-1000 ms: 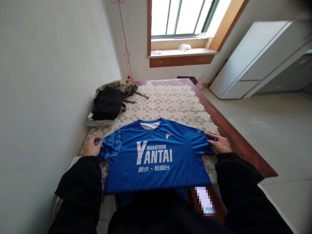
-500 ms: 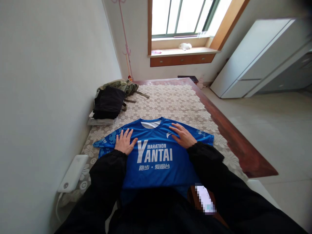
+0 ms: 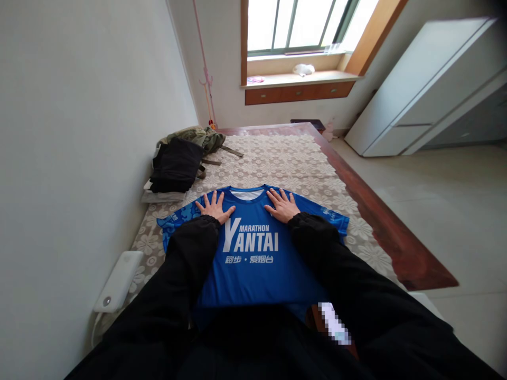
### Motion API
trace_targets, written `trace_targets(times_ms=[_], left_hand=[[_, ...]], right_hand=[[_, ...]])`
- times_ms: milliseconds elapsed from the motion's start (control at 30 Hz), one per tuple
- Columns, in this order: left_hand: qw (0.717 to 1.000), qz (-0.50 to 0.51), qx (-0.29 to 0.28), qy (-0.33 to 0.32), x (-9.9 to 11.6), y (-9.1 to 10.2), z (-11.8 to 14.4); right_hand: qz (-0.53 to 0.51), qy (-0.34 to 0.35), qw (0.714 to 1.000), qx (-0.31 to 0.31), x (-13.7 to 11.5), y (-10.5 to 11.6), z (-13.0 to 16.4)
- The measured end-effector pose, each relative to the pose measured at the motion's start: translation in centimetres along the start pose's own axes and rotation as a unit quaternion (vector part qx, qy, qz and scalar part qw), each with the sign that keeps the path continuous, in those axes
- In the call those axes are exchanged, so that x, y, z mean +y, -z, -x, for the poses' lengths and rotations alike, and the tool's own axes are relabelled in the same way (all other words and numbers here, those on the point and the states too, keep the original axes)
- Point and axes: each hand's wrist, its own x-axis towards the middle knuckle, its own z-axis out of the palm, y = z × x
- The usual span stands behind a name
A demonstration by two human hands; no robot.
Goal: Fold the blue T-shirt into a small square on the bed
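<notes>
Wooden-framed bed (image 3: 400,248) had a floral lace cover (image 3: 277,158). On it lay 1 blue shirt (image 3: 249,264) spread flat, a dark clothes pile (image 3: 178,163) by the wall, a white device (image 3: 119,279) at the edge.

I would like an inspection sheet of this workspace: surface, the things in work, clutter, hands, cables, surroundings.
Surface: bed with a dark wooden frame, covered by a cream floral lace spread.
Things in work: blue T-shirt printed MARATHON YANTAI, lying flat, front up, collar away from the person.
Clutter: pile of dark clothes at the wall side of the bed.
Hands: left hand and right hand lie flat, fingers spread, on the shirt beside the collar; they hold nothing.
Cables: a white cable hangs from a white device by the wall.
Surroundings: window with a wooden sill, white cabinet, tiled floor.
</notes>
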Motion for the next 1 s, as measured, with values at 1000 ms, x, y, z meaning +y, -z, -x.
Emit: trace_targets(times_ms=[1000], left_hand=[[0.971, 0.043, 0.223, 0.075, -15.3, -0.3, 21.4]], right_hand=[[-0.088, -0.088, 0.967, 0.221, 10.9, -1.9, 23.5]])
